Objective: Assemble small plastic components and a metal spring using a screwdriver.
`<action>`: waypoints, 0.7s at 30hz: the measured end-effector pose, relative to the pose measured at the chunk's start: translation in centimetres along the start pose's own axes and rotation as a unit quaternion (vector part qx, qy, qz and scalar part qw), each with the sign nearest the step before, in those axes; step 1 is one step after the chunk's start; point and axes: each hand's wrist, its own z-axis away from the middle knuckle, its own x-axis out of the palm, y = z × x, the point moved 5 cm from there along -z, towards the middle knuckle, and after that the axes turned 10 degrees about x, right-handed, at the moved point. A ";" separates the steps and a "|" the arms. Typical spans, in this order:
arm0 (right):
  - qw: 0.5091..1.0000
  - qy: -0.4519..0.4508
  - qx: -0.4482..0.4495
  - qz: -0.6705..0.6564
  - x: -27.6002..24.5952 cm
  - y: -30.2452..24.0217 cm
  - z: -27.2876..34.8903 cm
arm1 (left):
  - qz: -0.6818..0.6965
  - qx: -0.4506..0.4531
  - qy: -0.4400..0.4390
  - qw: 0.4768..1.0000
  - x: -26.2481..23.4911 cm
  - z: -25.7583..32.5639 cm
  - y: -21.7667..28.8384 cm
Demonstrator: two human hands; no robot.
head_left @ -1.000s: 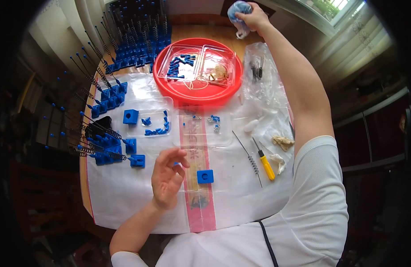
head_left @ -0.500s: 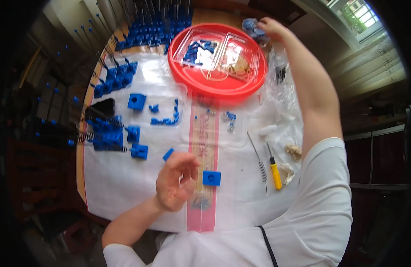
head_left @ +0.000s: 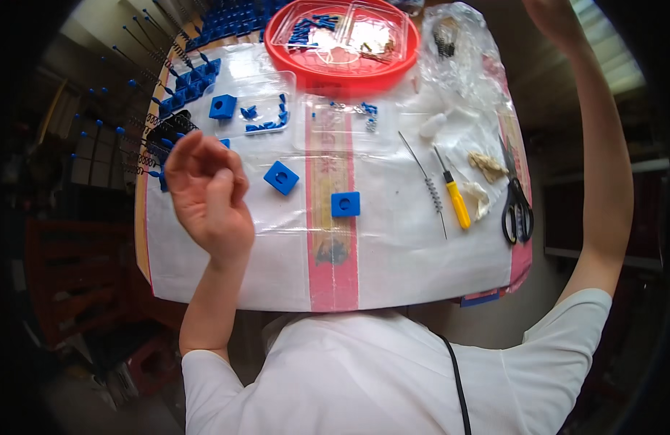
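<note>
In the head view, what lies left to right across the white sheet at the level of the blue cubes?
Left hand → tilted blue cube → second blue cube → metal rod with spring → yellow-handled screwdriver → black scissors.

The left hand (head_left: pixel 208 196) is lifting off the white sheet (head_left: pixel 393 246) — the right hand (head_left: pixel 556 18) is rising away from the red tray (head_left: pixel 349 72), now empty.

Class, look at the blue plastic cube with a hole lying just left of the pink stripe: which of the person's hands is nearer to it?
The left hand. It hovers just left of the blue plastic cube, fingers curled and holding nothing. The right hand is raised far off at the upper right, partly out of view.
</note>
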 end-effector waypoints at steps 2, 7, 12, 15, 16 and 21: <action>0.999 -0.017 0.040 -0.023 -4.7 -1.1 6.8 | 0.054 -0.040 -0.054 0.996 2.9 -1.3 0.5; 0.989 -0.126 0.063 -0.033 2.1 -8.5 18.8 | -0.006 -0.144 -0.193 0.970 2.8 0.5 2.3; 0.958 -0.255 0.105 -0.080 11.5 -13.2 26.6 | -0.231 -0.129 -0.319 0.910 0.2 4.5 1.2; 0.981 -0.171 0.078 -0.042 14.4 -14.6 27.7 | -0.328 -0.090 -0.327 0.882 -0.3 5.1 1.1; 0.979 -0.175 0.100 -0.030 14.9 -15.0 27.4 | -0.345 -0.073 -0.331 0.875 -0.3 5.2 1.1; 0.960 -0.228 0.166 -0.003 17.3 -14.4 26.5 | -0.447 0.122 -0.373 0.804 0.9 4.9 0.3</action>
